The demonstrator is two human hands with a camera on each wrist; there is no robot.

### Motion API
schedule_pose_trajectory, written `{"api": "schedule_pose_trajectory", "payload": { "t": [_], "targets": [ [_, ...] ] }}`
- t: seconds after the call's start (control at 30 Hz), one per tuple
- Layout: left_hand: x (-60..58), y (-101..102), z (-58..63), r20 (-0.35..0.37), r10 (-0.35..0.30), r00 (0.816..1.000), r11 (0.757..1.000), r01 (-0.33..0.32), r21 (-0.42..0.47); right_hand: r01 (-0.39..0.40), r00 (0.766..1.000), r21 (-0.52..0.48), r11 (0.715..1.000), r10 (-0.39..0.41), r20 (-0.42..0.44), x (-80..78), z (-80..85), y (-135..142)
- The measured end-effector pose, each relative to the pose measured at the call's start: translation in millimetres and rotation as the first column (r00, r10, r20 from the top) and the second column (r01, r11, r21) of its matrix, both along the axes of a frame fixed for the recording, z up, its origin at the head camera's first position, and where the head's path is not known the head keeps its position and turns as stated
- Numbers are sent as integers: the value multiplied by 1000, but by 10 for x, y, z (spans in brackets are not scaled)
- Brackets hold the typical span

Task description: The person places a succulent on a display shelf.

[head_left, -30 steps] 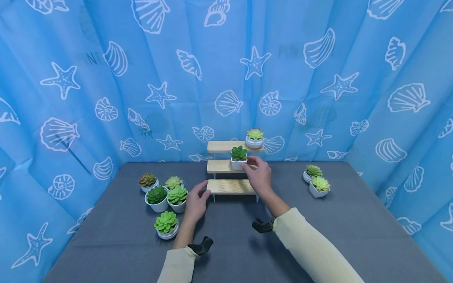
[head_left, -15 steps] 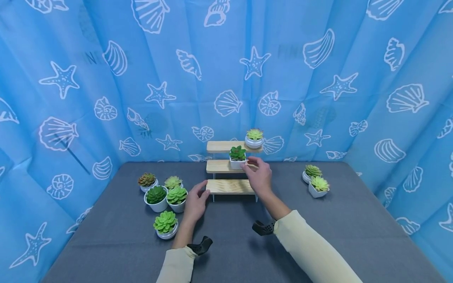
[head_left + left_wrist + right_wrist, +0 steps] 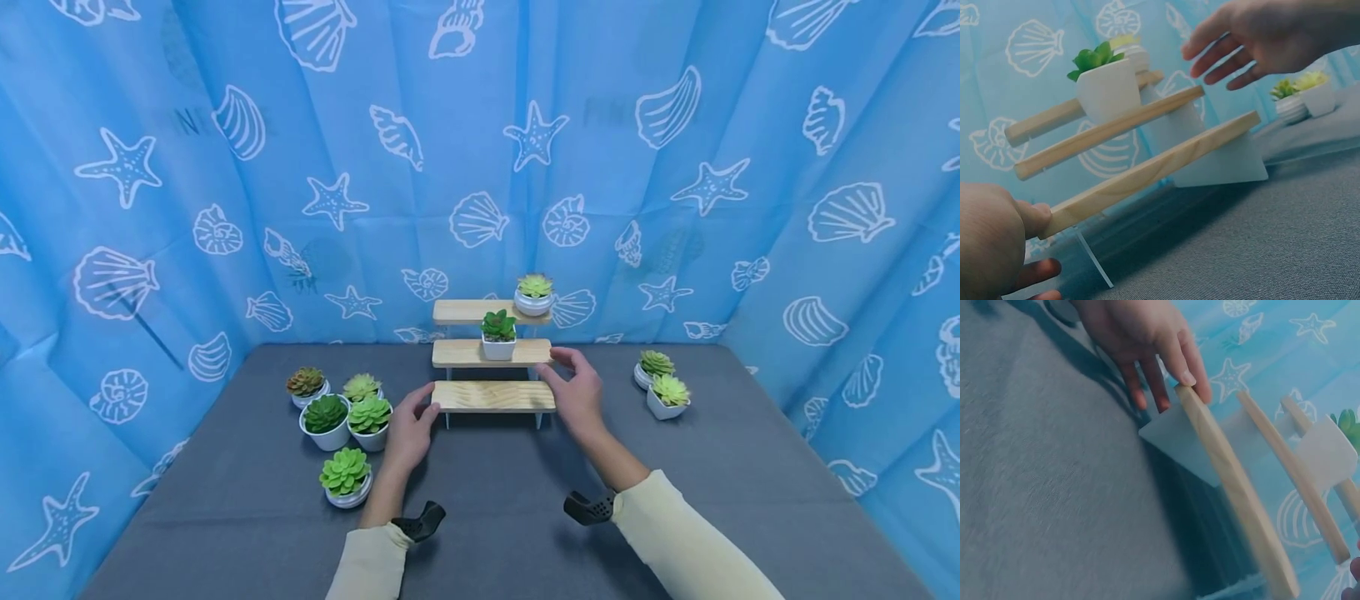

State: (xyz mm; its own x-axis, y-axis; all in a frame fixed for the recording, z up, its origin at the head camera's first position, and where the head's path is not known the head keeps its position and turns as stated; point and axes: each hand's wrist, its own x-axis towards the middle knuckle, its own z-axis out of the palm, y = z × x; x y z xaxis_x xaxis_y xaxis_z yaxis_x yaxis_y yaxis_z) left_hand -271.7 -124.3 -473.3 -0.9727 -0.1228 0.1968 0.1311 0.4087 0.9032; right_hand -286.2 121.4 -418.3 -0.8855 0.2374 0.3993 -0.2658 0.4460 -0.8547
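A three-tier wooden display stand [image 3: 491,397] with clear legs stands at the back of the table. My left hand [image 3: 409,435] pinches the left end of its lowest board, thumb and index finger at the board's edge in the right wrist view. My right hand [image 3: 579,398] is empty beside the stand's right end, its fingers loosely extended and apart from the pot in the left wrist view. A dark green succulent in a square white pot [image 3: 498,347] sits on the middle board. On the top board's right end rests a pale green succulent in a round white pot [image 3: 533,300].
To the left, several potted succulents [image 3: 325,421] cluster on the grey-clothed table [image 3: 495,508]. Two more, a round pot [image 3: 643,375] and an angular pot [image 3: 667,404], stand on the right. A blue shell-print curtain [image 3: 420,200] hangs behind.
My right hand has let go of the square white pot and moved right and down, away from it. The pot remains on the middle board. My left hand keeps its place at the stand.
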Motion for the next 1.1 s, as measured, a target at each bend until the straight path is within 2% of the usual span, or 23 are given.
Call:
{"api": "schedule_pose_trajectory", "payload": {
  "t": [0.17, 0.4, 0.5, 0.67, 0.8, 0.97, 1.1],
  "targets": [
    [-4, -12, -5, -1, 0, 1000, 1000, 0, -6, -2, 1000, 13, 1000, 2, 25, 36, -76, 97],
    [-6, -7, -8, -2, 2, 1000, 1000, -2, -3, -34, 999, -4, 999, 34, -1, 100, -182, 236],
    [-7, -1, -12, 6, 4, 1000, 1000, -4, -3, -40, 999, -14, 999, 40, 33, 150, -228, 310],
    [-12, -1, -10, 21, 12, 1000, 1000, -12, -2, -25, 993, -5, 1000, 25, 119, 210, -309, 475],
    [-13, -6, -20, 19, 8, 1000, 1000, -8, 0, -3, 988, 13, 1000, 1, 155, 269, -351, 609],
    [-21, -6, -37, 17, 9, 1000, 1000, -9, -3, 31, 982, 20, 999, -34, 187, 351, -412, 785],
    [-19, -2, -31, 8, 8, 1000, 1000, -8, 2, 41, 984, 4, 999, -42, 171, 409, -444, 935]
  ]
}}
